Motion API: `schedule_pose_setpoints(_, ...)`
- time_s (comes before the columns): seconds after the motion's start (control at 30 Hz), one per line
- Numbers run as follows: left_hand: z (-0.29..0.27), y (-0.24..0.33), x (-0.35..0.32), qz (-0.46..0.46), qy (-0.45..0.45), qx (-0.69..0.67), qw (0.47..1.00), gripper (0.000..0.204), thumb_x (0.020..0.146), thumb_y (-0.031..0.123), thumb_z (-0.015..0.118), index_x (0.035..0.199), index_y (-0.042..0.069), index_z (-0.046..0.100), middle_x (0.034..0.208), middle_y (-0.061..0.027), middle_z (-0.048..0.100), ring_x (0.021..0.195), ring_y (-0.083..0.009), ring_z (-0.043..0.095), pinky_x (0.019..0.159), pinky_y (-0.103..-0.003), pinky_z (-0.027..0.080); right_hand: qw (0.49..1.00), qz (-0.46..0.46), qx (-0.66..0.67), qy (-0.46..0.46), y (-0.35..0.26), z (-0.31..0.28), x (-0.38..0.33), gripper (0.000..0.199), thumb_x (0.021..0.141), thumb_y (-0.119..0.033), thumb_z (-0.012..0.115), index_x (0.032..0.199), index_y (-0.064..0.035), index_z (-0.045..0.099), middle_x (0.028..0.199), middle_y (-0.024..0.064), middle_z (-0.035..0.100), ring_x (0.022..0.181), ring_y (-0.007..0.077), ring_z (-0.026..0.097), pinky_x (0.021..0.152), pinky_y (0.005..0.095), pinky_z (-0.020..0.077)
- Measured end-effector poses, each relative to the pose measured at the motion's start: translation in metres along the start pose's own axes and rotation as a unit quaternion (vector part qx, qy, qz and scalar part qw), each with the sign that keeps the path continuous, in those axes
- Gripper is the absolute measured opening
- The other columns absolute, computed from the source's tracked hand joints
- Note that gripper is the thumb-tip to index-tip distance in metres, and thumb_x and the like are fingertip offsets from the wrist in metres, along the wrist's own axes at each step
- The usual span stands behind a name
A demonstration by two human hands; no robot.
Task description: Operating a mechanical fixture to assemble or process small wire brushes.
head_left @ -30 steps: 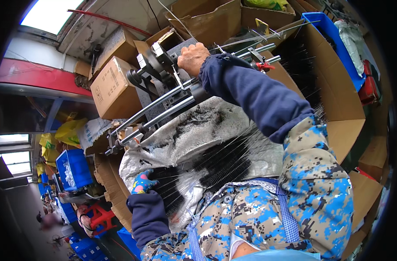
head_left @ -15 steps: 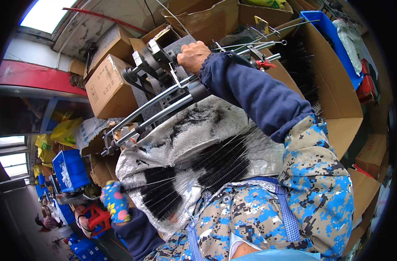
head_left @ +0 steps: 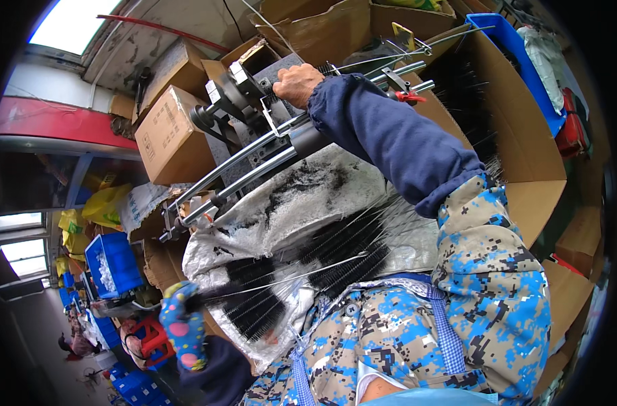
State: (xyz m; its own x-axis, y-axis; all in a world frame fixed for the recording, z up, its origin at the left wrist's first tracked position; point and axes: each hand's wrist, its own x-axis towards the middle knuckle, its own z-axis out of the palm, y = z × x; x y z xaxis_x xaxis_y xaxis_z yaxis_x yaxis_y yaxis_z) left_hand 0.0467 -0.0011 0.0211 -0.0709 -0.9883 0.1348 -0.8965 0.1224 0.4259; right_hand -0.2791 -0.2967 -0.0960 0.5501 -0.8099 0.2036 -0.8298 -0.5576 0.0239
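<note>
My left hand [head_left: 182,318], in a blue glove with coloured dots, is closed round the dark bristle end of a wire brush. The brush's bare wire stem [head_left: 315,273] reaches right across my lap. My bare right hand [head_left: 298,86] forms a fist at the top of a metal machine with twin rails [head_left: 258,169]; what the fingers grip is hidden. Several black wire brushes lie in bundles, one bundle [head_left: 253,301] nearer my left hand and another [head_left: 346,260] to its right. They rest on a white woven sack [head_left: 220,254] spread over my lap.
An open cardboard box [head_left: 525,128] with black bristled brushes stands at right. Beyond it is a blue bin [head_left: 505,47]. A closed carton [head_left: 174,139] sits left of the machine. Further left are a blue crate [head_left: 112,265] and a red stool [head_left: 156,344].
My left hand has dropped slightly and turned, and the held brush's wire stem now stretches out over the bundles. My right hand stays at the machine, almost unmoved.
</note>
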Motion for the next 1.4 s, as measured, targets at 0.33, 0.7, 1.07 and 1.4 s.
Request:
schedule_pose_setpoints(0.33, 0.064, 0.03, 0.01, 0.007, -0.112, -0.081, 0.99, 0.046, 0.052, -0.013, 0.056, 0.093, 0.007, 0.063, 0.097, -0.0109, 0.06, 0.093, -0.0278, 0.058, 0.082, -0.033, 0.046, 0.999, -0.017, 0.029, 0.015, 0.001, 0.006, 0.009, 0.016, 0.081, -0.01, 0.051, 0.091, -0.0096, 0.063, 0.096, 0.0129, 0.059, 0.092, 0.0271, 0.059, 0.077, 0.0395, 0.0473)
schedule_pose_setpoints(0.7, 0.061, 0.013, -0.005, 0.004, -0.133, -0.057, 0.99, 0.048, 0.052, -0.012, 0.051, 0.094, 0.007, 0.063, 0.096, -0.0118, 0.06, 0.093, -0.0299, 0.057, 0.082, -0.035, 0.047, 0.985, 0.15, -0.072, 0.041, 0.042, 0.0, -0.047, 0.029, 0.082, -0.017, 0.05, 0.109, -0.0079, 0.056, 0.117, 0.0158, 0.048, 0.113, 0.0311, 0.044, 0.088, 0.0463, 0.038)
schedule_pose_setpoints(1.07, 0.073, 0.029, 0.011, 0.012, -0.133, -0.128, 0.983, 0.047, 0.053, -0.013, 0.051, 0.095, 0.006, 0.063, 0.094, -0.0121, 0.059, 0.094, -0.0284, 0.057, 0.082, -0.033, 0.046, 0.969, 0.219, 0.096, -0.062, 0.013, -0.008, -0.056, 0.047, 0.083, -0.024, 0.054, 0.123, -0.0046, 0.043, 0.118, 0.0131, 0.045, 0.111, 0.0295, 0.044, 0.088, 0.0441, 0.0368)
schedule_pose_setpoints(1.4, 0.053, 0.016, -0.017, -0.02, -0.091, -0.085, 0.992, 0.046, 0.053, -0.011, 0.052, 0.094, 0.007, 0.064, 0.095, -0.0124, 0.061, 0.093, -0.0289, 0.058, 0.081, -0.033, 0.047, 0.972, 0.186, 0.135, -0.047, -0.057, -0.013, -0.019, 0.032, 0.079, -0.007, 0.05, 0.11, 0.0002, 0.049, 0.109, 0.0147, 0.053, 0.105, 0.0265, 0.05, 0.082, 0.041, 0.0392)
